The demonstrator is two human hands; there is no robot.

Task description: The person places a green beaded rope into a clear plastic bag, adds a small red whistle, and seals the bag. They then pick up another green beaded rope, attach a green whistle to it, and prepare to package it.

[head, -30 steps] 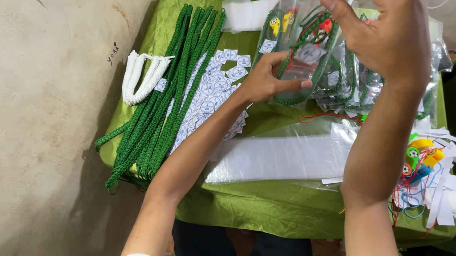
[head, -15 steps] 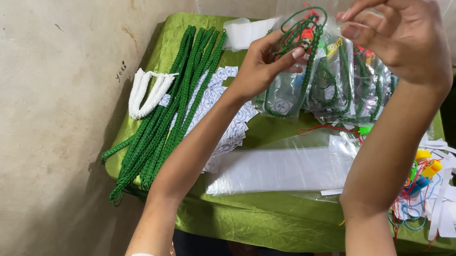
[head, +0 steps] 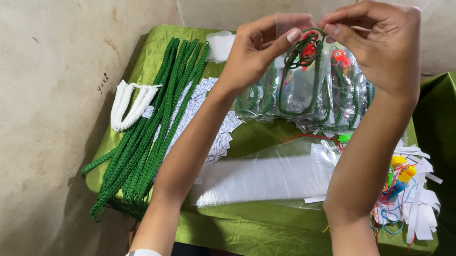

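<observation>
Between both hands (head: 312, 50), green cord packet (head: 300, 72)

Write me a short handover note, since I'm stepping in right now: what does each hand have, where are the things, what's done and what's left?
Left hand and right hand pinch the top of a clear bag with a green cord inside, raised above the table.
Done: filled bags lie behind it.
Left: loose green cords at left, empty bags in the middle; whether the held bag is sealed is unclear.

Soft even daylight, sharp, faint shadows
</observation>
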